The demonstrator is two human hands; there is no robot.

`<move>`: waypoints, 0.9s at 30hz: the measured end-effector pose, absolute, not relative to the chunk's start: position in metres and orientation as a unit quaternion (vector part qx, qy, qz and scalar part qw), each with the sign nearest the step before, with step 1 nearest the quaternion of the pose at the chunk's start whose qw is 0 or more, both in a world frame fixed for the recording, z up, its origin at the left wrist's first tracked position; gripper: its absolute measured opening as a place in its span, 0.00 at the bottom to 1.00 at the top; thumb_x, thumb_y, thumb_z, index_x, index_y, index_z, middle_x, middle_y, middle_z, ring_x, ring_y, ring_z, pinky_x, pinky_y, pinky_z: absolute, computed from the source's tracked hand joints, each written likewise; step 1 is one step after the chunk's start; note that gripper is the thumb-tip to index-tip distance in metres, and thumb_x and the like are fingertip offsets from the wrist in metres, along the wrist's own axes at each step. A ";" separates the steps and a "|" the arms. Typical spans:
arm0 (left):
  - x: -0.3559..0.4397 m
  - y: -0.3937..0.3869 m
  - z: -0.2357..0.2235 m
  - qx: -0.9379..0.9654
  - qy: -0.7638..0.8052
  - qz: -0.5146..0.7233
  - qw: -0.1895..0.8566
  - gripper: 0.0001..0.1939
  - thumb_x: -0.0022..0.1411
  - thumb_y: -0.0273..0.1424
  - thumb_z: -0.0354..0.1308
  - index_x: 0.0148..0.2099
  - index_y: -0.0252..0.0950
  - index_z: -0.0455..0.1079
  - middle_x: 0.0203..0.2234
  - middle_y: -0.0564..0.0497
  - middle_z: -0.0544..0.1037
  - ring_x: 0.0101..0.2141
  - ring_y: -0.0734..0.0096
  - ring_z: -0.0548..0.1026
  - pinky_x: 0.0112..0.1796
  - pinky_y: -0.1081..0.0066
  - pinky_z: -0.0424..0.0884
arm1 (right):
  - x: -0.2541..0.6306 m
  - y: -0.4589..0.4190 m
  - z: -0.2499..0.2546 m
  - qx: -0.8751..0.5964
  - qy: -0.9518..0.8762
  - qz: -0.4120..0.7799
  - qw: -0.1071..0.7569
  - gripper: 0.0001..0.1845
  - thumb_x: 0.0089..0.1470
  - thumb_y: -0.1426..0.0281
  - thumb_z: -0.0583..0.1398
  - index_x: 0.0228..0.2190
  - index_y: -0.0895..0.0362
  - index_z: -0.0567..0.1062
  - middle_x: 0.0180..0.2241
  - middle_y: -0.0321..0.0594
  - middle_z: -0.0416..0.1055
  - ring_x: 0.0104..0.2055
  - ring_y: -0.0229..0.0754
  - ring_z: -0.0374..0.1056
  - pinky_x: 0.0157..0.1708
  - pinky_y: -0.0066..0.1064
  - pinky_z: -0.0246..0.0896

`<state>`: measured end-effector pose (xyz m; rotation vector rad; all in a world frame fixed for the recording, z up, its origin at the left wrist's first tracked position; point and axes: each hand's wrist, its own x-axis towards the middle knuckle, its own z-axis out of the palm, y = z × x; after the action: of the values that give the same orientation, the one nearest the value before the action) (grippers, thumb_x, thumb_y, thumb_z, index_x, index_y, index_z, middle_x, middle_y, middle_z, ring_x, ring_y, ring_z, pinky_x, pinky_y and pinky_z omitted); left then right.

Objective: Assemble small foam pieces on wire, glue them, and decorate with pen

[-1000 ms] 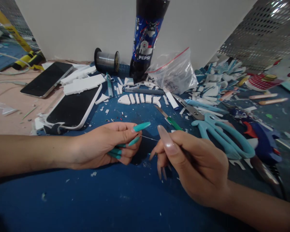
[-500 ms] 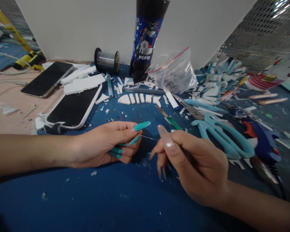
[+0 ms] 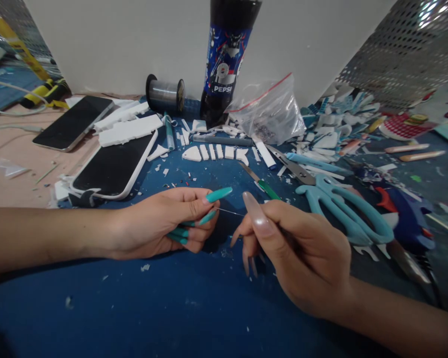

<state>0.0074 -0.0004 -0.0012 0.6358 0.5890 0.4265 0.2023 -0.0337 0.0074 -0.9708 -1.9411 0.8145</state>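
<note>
A thin shiny line [image 3: 230,212] stretches between my two hands above the blue mat. My left hand [image 3: 179,216], with teal nails, pinches its left end between thumb and forefinger. My right hand [image 3: 302,253], with long pale nails, pinches the other end; the grip itself is partly hidden behind the thumb. Just beyond the hands, a row of white fish-shaped pieces [image 3: 191,153] lies on the mat: a head, several strips and a tail [image 3: 242,156]. A green-handled knife [image 3: 268,189] lies behind my right hand.
Light-blue scissors [image 3: 349,209] and a dark blue tool [image 3: 412,216] lie right. Behind stand a Pepsi bottle [image 3: 224,64], a spool of clear line [image 3: 166,96] and a zip bag [image 3: 272,112]. Two phones [image 3: 114,166] lie left. White scraps [image 3: 328,134] heap at back right.
My right hand has shifted very slightly to the left. My left hand and the things on the mat look unchanged.
</note>
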 end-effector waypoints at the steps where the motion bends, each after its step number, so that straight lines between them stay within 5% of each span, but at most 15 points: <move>1: 0.007 -0.001 -0.001 0.305 0.283 0.204 0.886 0.12 0.67 0.32 0.50 0.31 0.32 0.61 0.20 0.57 0.59 0.21 0.84 0.55 0.22 0.85 0.60 | 0.203 -0.033 0.007 -0.382 -0.768 0.324 0.399 0.15 0.63 0.73 0.50 0.25 0.57 0.68 0.16 0.30 0.67 0.16 0.25 0.65 0.19 0.17 0.59; 27: 0.010 -0.005 0.000 0.372 0.276 0.244 0.852 0.15 0.64 0.36 0.53 0.28 0.34 0.59 0.19 0.58 0.59 0.21 0.81 0.54 0.23 0.82 0.58 | 0.200 -0.029 0.006 -0.393 -0.766 0.330 0.387 0.16 0.62 0.74 0.51 0.22 0.57 0.66 0.15 0.31 0.65 0.15 0.27 0.63 0.17 0.19 0.57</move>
<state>0.0102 -0.0052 0.0001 0.7820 0.5800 0.5138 0.2002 -0.0294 0.0058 -1.0005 -1.9504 0.8407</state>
